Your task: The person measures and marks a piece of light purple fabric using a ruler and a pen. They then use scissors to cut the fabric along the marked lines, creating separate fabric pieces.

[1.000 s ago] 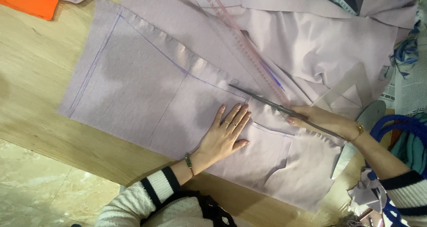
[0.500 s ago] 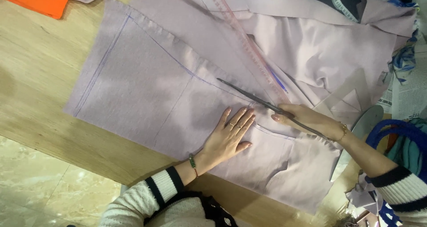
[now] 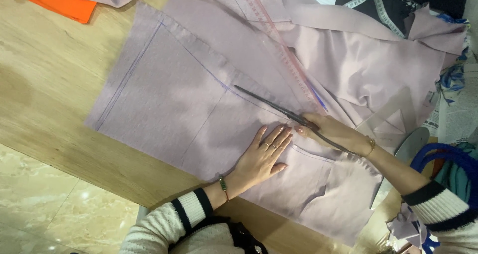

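Two hands are recorded at work on one cloth, listed here from largest item to smallest.

Wooden table (image 3: 55,100): pale boards, seen from above; a tiled floor is visible beyond its near edge.

Lilac fabric (image 3: 164,100): a large piece is laid flat across the table, marked with thin blue chalk lines. More of the same cloth is heaped in folds at the upper right.

Orange cloth (image 3: 59,0): a corner is seen at the upper left, well apart from the hands.

Pink ruler (image 3: 279,50): long and translucent, laid on the folded cloth, slanting from top centre down toward the right hand.

Blue loops (image 3: 448,159): a coil of cord or a bag handle at the right edge; which of the two cannot be told. No container with visible contents is on view.

Scissors (image 3: 279,109): long and dark, held in the right hand (image 3: 338,132), which is clenched round the handles. The long axis is slanted up and to the left, along a chalk line; the tips lie well left of both hands. Whether the blades are parted cannot be told.

Left hand (image 3: 261,157): released, spread flat, palm pressed on the fabric just below the blades and beside the right hand; nothing is grasped.

Measuring tape (image 3: 378,5): draped over dark cloth at the top right.
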